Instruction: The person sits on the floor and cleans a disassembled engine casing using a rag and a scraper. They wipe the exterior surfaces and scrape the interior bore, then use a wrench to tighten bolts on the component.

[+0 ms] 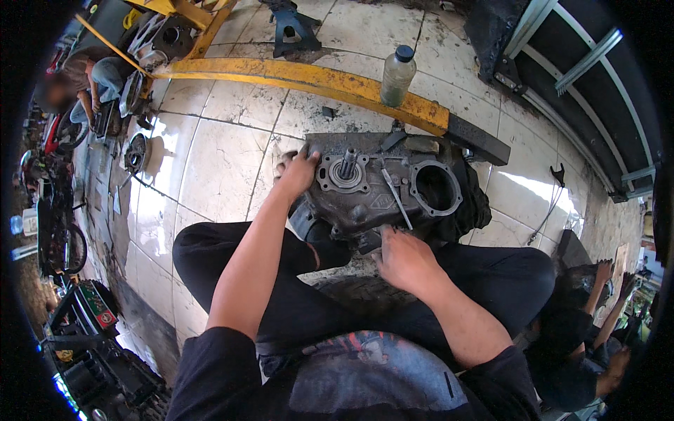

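Observation:
A grey metal gearbox housing lies in front of my crossed legs. A splined shaft stands up from its round flange on the left, and a large round opening is on the right. My left hand grips the housing's upper left corner, fingers curled at the edge. My right hand is closed by the housing's near edge; what its fingers hold, if anything, is hidden. Just beyond that hand, a slim metal hand tool lies slantwise across the housing.
A yellow steel beam runs behind the housing, with a dark-capped bottle standing by it. Farther back is a dark stand. A co-worker crouches at far left among parts; another person's arms show at right.

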`<state>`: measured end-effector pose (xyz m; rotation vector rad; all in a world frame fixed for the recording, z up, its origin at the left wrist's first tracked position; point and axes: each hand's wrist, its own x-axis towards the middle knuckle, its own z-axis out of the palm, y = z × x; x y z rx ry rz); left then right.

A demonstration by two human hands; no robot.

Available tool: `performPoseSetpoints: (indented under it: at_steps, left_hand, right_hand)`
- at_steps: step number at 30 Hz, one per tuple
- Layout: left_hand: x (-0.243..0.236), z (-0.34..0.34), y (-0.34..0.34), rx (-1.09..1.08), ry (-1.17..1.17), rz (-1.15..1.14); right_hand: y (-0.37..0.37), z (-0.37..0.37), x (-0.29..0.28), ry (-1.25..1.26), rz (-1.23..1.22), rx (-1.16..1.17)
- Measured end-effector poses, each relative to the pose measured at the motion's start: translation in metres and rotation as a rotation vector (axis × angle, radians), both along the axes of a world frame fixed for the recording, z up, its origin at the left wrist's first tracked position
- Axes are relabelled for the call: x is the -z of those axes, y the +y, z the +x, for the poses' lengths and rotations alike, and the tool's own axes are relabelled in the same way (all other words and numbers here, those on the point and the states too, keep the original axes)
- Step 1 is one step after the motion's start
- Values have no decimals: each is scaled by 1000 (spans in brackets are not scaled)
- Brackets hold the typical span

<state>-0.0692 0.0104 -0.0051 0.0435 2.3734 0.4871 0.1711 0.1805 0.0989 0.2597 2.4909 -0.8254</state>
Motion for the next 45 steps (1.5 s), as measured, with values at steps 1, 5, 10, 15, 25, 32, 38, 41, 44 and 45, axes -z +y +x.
performPoseSetpoints:
  at_steps: [1,5,10,15,25,32,38,41,44,45]
  left_hand:
    - [1,0,-1,-11,3,-14]
    - [10,7,6,-48,6,-52]
    - [0,3,16,-61,67,-38]
    - [1,23,3,-172,20,-39]
    - [50,46,-30,-172,120,52]
    - [17,69,-16,-321,107,145]
    - [29,24,-16,-311,89,140]
    - [-6,68,-3,-302,97,52]
    - [-15,63,-3,-250,139,27]
    - [-16,52,0,-226,165,26]
  right_hand:
    - [-3,-1,0,-17,0,17]
    - [-1,-4,-15,-58,-27,43]
    - [1,-3,-3,-55,-13,24]
    - [9,9,0,-15,-2,54]
    - [1,6,-4,-32,-15,-92]
    - [2,6,-4,-23,-13,-143]
    - [-9,8,3,-7,-2,-186]
    - [0,12,-2,-22,16,-173]
    - [-2,13,1,-21,14,-149]
    - [-4,10,4,4,17,-159]
